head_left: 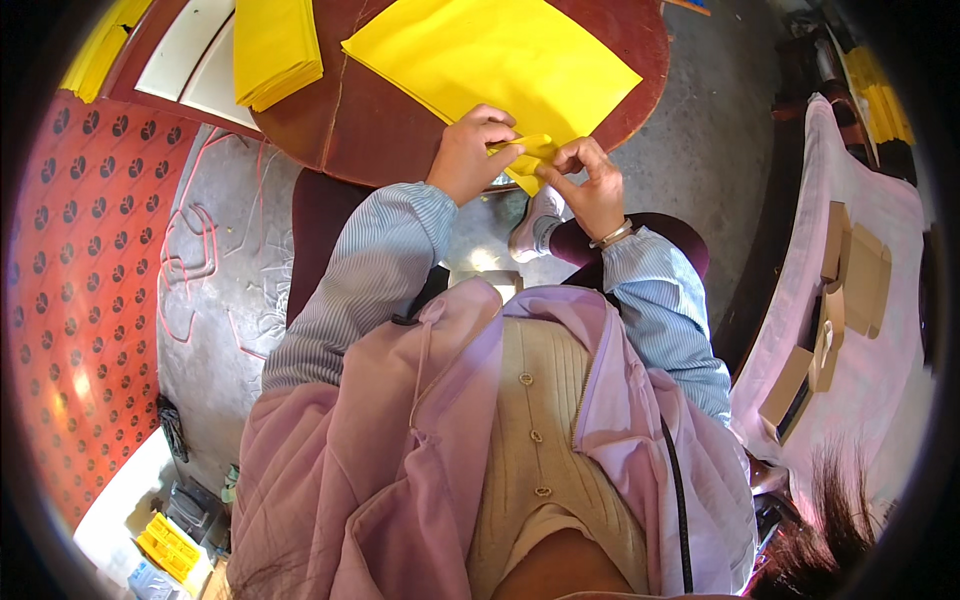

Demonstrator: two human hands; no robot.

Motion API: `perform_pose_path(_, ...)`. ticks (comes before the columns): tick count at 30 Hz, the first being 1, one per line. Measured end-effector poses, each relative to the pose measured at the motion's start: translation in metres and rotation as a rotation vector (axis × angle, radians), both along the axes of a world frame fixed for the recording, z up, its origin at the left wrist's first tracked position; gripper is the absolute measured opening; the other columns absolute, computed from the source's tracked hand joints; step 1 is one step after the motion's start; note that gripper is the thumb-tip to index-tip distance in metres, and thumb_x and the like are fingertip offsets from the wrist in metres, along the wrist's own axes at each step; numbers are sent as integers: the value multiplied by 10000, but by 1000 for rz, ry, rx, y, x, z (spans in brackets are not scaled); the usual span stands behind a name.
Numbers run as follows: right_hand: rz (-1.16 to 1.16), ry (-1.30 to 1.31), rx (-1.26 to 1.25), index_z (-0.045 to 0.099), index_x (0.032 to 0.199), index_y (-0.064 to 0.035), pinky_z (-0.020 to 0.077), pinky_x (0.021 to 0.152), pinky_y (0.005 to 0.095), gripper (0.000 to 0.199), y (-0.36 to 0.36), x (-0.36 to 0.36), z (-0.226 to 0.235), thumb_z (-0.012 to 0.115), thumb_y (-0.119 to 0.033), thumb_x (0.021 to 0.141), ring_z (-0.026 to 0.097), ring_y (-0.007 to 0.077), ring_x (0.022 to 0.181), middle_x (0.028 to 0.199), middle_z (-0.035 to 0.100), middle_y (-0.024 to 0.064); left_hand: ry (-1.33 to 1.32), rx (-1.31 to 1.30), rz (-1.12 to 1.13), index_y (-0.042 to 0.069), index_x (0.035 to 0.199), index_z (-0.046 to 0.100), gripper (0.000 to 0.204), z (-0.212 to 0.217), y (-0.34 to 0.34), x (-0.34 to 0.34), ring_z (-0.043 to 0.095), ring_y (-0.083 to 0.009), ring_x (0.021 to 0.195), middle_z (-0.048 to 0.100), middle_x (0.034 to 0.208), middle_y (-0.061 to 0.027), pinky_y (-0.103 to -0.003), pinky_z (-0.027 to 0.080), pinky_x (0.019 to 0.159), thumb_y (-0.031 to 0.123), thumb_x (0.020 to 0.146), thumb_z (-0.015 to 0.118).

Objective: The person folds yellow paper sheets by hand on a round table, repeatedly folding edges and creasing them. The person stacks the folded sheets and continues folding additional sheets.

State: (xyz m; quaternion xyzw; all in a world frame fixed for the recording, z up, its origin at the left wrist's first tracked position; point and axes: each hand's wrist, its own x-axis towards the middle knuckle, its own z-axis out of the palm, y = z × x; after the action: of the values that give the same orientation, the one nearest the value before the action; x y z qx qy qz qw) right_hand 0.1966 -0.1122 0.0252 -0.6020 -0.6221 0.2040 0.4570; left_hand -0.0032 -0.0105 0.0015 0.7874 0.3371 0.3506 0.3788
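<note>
A large yellow sheet [510, 60], cloth or paper, lies flat on the reddish-brown round table [365, 130] with its near corner hanging over the edge. At that corner my left hand [472, 155] pinches a curled-up part of the yellow material between thumb and fingers. Close on its right, my right hand [592, 185] pinches the same curled part with thumb and forefinger. Layered edges show along the sheet's left side, so more than one piece may lie there. Farther left on the table is a thick stack of folded yellow pieces [277, 55].
A pink cloth-covered table [850, 330] with opened brown cardboard boxes [865, 270] stands at the right. Red patterned sheeting [95, 280] covers the left side. Pink tubing or cord [205, 240] lies on the grey floor. A yellow basket [168, 547] sits at the lower left.
</note>
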Motion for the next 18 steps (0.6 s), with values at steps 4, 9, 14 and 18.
perform_pose_path(4,68,-123,123,771,970,-19,571,768,347,179,-1,2,1,872,-52,827,712,226,840,937,740,91,-8,-15,8,9,967,780,199,-3,5,1,737,-268,990,734,1135,-101,-345,587,870,182,876,822)
perform_pose_path(9,71,-105,84,787,962,-25,561,796,362,170,-1,5,-2,874,-51,818,712,255,876,948,766,97,4,-1,-41,23,1022,784,207,-5,9,-3,726,-267,1033,722,1177,-100,-351,583,889,180,888,796)
perform_pose_path(14,-2,40,-55,786,937,-15,563,727,314,148,-1,3,-4,879,-71,836,708,197,802,890,747,89,9,-91,-144,47,1087,789,229,-1,10,-11,711,-249,1082,703,1223,-89,-343,587,888,154,885,777)
perform_pose_path(18,1,40,-33,770,939,-6,562,701,292,162,0,1,-3,882,-66,838,701,166,776,876,725,83,-26,-69,-122,47,1058,796,218,0,7,-9,719,-243,1057,709,1209,-87,-339,589,886,168,876,807)
